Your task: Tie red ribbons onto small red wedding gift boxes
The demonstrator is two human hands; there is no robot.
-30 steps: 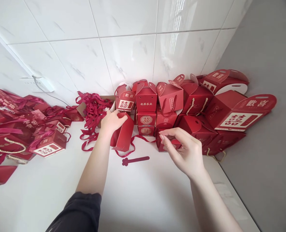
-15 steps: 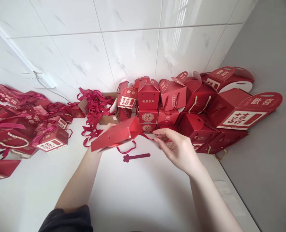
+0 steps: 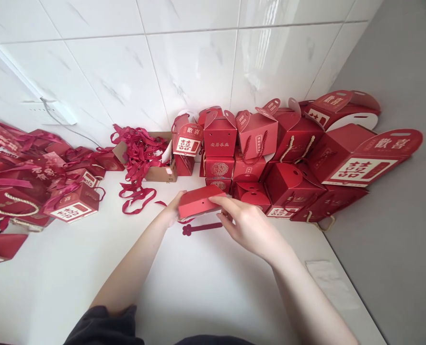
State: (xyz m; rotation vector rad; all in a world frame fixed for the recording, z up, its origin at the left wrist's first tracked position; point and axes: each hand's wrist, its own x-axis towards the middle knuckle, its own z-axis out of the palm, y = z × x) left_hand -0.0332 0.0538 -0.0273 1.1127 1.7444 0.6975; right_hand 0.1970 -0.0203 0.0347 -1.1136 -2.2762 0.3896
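Between my two hands, tilted above the white table, is a small red gift box (image 3: 198, 203) with a dark hole in the side facing me. My left hand (image 3: 170, 213) is closed on its left end, the fingers partly hidden behind it. At the right end, my right hand (image 3: 239, 215) pinches the box edge with thumb and forefinger. A bit of dark red ribbon shows just under the box. Below it on the table lies a dark red strip with a flower-shaped end (image 3: 201, 229), its right tip close to my right thumb.
Stacked red gift boxes (image 3: 363, 167) line the wall at the back right. An open cardboard box (image 3: 160, 174) overflows with dark red ribbons (image 3: 139, 153). More red boxes with ribbons (image 3: 72, 203) crowd the left. A grey panel (image 3: 396, 191) bounds the right side.
The box has turned and moved right, its side now facing me. My right hand, earlier at a ribbon end, has come onto the box's right end.
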